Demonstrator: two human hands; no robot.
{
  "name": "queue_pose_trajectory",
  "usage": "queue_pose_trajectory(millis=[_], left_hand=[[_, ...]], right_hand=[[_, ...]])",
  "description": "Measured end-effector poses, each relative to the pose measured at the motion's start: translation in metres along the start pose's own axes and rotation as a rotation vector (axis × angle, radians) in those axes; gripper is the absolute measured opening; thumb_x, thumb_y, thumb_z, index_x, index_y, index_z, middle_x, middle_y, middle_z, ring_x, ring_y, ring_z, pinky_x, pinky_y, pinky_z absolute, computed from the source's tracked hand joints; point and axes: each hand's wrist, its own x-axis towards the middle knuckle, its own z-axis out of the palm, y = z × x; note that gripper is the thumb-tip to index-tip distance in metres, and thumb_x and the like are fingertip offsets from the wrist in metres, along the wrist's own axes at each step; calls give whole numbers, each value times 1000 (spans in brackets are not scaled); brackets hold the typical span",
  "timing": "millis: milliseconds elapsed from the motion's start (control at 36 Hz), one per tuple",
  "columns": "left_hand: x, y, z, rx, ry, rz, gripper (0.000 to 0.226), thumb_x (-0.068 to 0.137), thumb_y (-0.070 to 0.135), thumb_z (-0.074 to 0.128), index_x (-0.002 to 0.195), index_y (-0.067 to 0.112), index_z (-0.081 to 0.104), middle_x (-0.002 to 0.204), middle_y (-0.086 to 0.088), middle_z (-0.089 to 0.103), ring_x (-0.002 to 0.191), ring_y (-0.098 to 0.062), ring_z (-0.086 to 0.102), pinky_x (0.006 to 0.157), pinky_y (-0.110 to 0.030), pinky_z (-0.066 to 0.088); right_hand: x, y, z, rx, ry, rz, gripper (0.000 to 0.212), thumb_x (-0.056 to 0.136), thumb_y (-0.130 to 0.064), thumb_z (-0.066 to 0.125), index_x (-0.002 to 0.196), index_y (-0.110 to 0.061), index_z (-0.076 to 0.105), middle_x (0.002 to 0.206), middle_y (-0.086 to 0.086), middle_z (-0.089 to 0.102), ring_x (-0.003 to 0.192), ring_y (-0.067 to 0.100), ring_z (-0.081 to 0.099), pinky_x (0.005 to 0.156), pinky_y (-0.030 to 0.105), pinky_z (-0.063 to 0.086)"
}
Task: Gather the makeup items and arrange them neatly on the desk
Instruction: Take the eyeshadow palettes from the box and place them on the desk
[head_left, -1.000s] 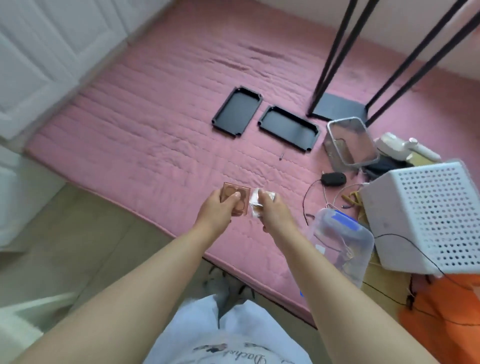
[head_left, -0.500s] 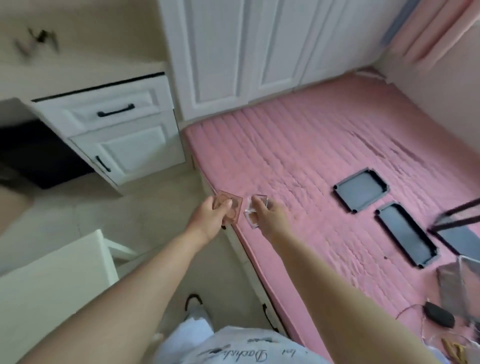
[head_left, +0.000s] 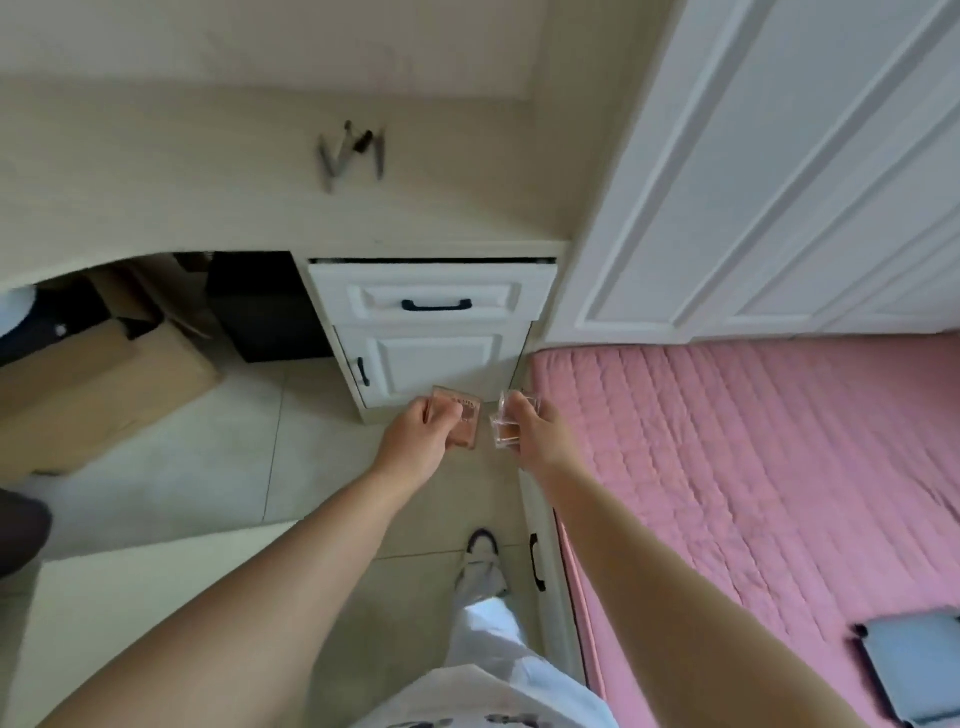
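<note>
Left hand (head_left: 422, 433) pinches flat pink square compact (head_left: 464, 425); right hand (head_left: 535, 432) clamps clear plastic case (head_left: 505, 432) mid-air, short of cream desk (head_left: 208, 171). Both likely light, rigid, slick (edge grip safest).

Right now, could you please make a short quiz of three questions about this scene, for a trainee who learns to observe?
1. True or false: the left hand holds a pink square compact.
2. What lies on the desk already? A) a white basket B) a few thin dark sticks C) a cup
3. Fill in: the right hand holds a ____ plastic case.

Key
1. True.
2. B: the thin dark sticks are blurred, so their exact kind cannot be told.
3. Clear.
</note>
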Motion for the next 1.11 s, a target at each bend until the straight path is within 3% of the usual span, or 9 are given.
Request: queue_pose_trajectory(millis=[83, 278, 361, 444, 611, 694, 806, 1000, 1111], left_hand=[[42, 15, -21, -23, 51, -20, 23, 94, 40, 49, 102, 20, 55, 99, -2, 63, 90, -22, 62, 65, -28, 42], [134, 55, -61, -138, 212, -86, 21, 93, 41, 49, 94, 21, 54, 87, 1, 62, 72, -12, 61, 67, -29, 43], [167, 71, -77, -186, 260, -104, 20, 93, 40, 49, 93, 20, 54, 83, 3, 63, 79, -19, 63, 71, -31, 44], [195, 77, -91, -222, 279, -145, 18, 92, 38, 51, 91, 20, 55, 84, 2, 63, 85, -21, 62, 73, -32, 47], [260, 88, -130, -206, 291, -193, 23, 90, 37, 52, 101, 16, 55, 103, -6, 62, 99, -26, 59, 93, -46, 48], [300, 89, -158, -92, 293, -191, 28, 92, 36, 51, 103, 11, 56, 100, -5, 61, 97, -27, 58, 87, -39, 49], [346, 86, -201, 18, 302, -215, 23, 91, 34, 54, 102, 14, 53, 99, -3, 59, 86, -20, 52, 63, -27, 36], [409, 73, -273, 167, 211, -284, 34, 88, 29, 57, 118, 14, 51, 111, -6, 58, 88, -21, 50, 71, -27, 38], [435, 66, -297, 180, 215, -311, 32, 87, 28, 57, 116, 15, 53, 113, -6, 60, 86, -21, 49, 70, -26, 36]], right_hand=[[46, -32, 20, -17, -17, -21, 18, 94, -31, 49, 79, -22, 50, 73, -7, 56, 60, 7, 51, 51, 22, 37], [146, -106, 59, -131, -165, -79, 20, 97, -33, 45, 96, -14, 50, 78, -7, 60, 55, 8, 50, 47, 19, 40], [183, -140, 76, -137, -194, -53, 22, 98, -32, 45, 103, -12, 51, 77, -7, 58, 55, 11, 50, 44, 18, 41], [212, -162, 93, -115, -235, -7, 26, 97, -31, 45, 111, -11, 53, 97, 1, 66, 61, 12, 55, 52, 23, 43], [272, -198, 132, -134, -260, -4, 27, 95, -24, 46, 116, -9, 56, 108, 6, 67, 67, 10, 57, 63, 24, 46], [302, -217, 164, -117, -243, 17, 26, 93, -23, 49, 116, -11, 54, 108, 7, 66, 74, 14, 58, 67, 26, 47], [331, -241, 207, -199, -212, 51, 30, 92, -25, 53, 119, -11, 54, 107, 7, 62, 88, 21, 59, 75, 33, 49], [360, -269, 280, -356, -235, 48, 29, 90, -23, 57, 117, -12, 56, 98, 3, 57, 77, 17, 52, 51, 20, 38], [367, -283, 315, -443, -262, -23, 27, 91, -23, 55, 117, -15, 54, 98, 1, 56, 72, 13, 49, 50, 20, 35]])
